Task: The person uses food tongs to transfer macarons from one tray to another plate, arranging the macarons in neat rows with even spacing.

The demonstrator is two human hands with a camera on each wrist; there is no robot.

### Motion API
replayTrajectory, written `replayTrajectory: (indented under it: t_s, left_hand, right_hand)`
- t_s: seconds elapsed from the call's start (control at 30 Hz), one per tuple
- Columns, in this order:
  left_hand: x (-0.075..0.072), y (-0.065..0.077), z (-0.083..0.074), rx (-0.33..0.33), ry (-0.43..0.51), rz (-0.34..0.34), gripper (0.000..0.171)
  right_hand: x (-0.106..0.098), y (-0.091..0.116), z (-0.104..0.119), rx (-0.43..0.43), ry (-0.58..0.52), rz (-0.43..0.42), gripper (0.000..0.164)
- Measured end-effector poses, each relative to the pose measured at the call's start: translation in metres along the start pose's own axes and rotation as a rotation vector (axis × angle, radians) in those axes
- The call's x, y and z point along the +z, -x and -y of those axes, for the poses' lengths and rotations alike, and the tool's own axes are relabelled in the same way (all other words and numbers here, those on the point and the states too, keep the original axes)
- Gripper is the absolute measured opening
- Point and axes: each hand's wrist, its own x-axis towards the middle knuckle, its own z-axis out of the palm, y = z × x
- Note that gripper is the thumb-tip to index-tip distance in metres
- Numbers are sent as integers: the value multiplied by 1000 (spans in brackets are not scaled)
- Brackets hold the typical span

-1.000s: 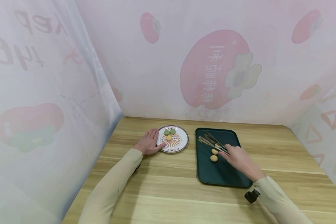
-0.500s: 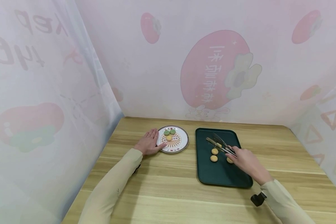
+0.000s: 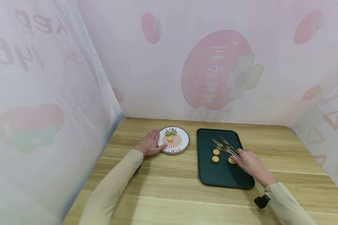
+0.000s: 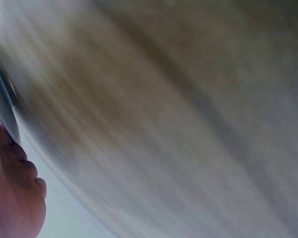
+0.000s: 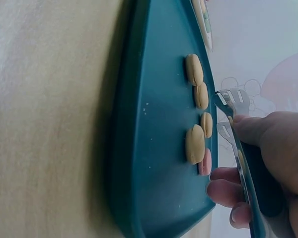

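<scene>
My right hand (image 3: 250, 164) holds a pair of metal tongs (image 5: 246, 178) over the dark green tray (image 3: 219, 178). The slotted tong tips stand apart, and no macaron shows between them in the right wrist view. Several yellow macarons (image 5: 194, 144) lie on the tray below, beside a pink macaron (image 5: 204, 162). My left hand (image 3: 148, 145) lies flat against the left side of a white patterned plate (image 3: 183, 143), its thumb over the rim. On that plate sit two green macarons (image 3: 167, 133) and a yellow macaron (image 3: 170, 138).
Tray and plate stand side by side on a wooden table (image 3: 163, 193), with a gap of table between them. Pale printed curtains (image 3: 157, 78) rise behind the table's back edge and along its sides. A few crumbs dot the tray.
My right hand has moved right and slightly toward me with the tongs, which keep their tips apart. A yellow macaron under the hand has come into view. The left hand stays put.
</scene>
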Motion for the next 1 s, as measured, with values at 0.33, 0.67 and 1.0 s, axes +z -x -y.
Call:
replayTrajectory:
  t_s: [0.33, 0.67, 1.0]
  left_hand:
    - [0, 0, 0, 0, 5, 5, 100]
    - [2, -1, 1, 7, 0, -4, 102]
    - [0, 0, 1, 8, -1, -3, 101]
  right_hand:
    - [5, 2, -5, 27, 11, 13, 28]
    - [5, 3, -7, 26, 27, 12, 28]
    - [8, 3, -8, 29, 23, 28, 27]
